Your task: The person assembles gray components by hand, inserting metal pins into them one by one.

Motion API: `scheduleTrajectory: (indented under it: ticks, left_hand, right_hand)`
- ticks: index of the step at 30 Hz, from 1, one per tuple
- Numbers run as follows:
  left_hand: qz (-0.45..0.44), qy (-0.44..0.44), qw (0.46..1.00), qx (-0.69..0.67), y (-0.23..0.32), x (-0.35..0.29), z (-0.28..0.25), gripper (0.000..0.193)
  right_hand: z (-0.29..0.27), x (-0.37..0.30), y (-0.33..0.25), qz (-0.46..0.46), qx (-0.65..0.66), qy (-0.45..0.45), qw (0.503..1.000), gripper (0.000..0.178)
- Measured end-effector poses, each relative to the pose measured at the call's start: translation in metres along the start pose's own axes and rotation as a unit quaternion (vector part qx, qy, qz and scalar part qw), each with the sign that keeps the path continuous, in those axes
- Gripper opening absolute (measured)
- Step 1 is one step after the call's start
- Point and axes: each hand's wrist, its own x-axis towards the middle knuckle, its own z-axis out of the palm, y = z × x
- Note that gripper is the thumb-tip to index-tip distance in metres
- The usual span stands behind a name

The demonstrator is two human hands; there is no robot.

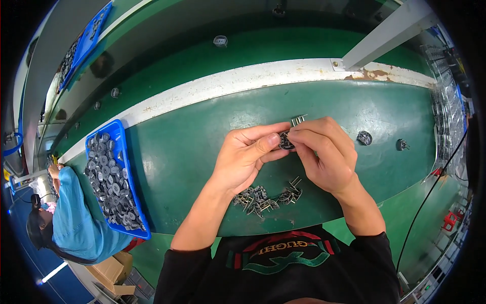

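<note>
Both hands are meeting above the green tabletop (pixel 192 152); the left hand (pixel 243 159) is pinching a small round dark part (pixel 286 141) between thumb and forefinger, and the right hand (pixel 324 152) is closing its fingers (pixel 304 136) on the same part from the other side; the part is sitting between the two thumbs, its metal pins (pixel 298 120) pointing up and away from the person; a pile of like parts (pixel 266 198) is lying just below the wrists, nearer the person; a blue tray (pixel 117 133) of parts is standing well to the left.

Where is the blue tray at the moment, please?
In the head view, the blue tray sits on the green belt at the person's left, beyond the left hand.
</note>
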Motion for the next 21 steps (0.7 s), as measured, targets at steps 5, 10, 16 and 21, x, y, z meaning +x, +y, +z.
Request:
scheduleTrajectory:
  ticks: [5,10,16,21]
  left_hand:
    - [0.01,0.003,1.0,0.02,-0.002,0.0,-0.002,0.031]
    - [0.006,0.018,1.0,0.018,0.0,0.0,-0.003,0.031]
    - [-0.007,0.002,1.0,0.026,0.004,0.0,-0.003,0.031]
    - [0.046,0.043,0.99,0.123,0.004,0.0,0.005,0.03]
  right_hand:
    - [-0.001,0.001,-0.003,0.003,-0.016,-0.022,1.0,0.026]
    - [0.003,0.0,-0.01,0.118,0.021,-0.014,0.993,0.028]
    - [0.007,-0.007,-0.001,0.003,-0.032,0.01,0.999,0.03]
    - [0.013,-0.011,-0.008,0.03,-0.097,-0.018,0.995,0.025]
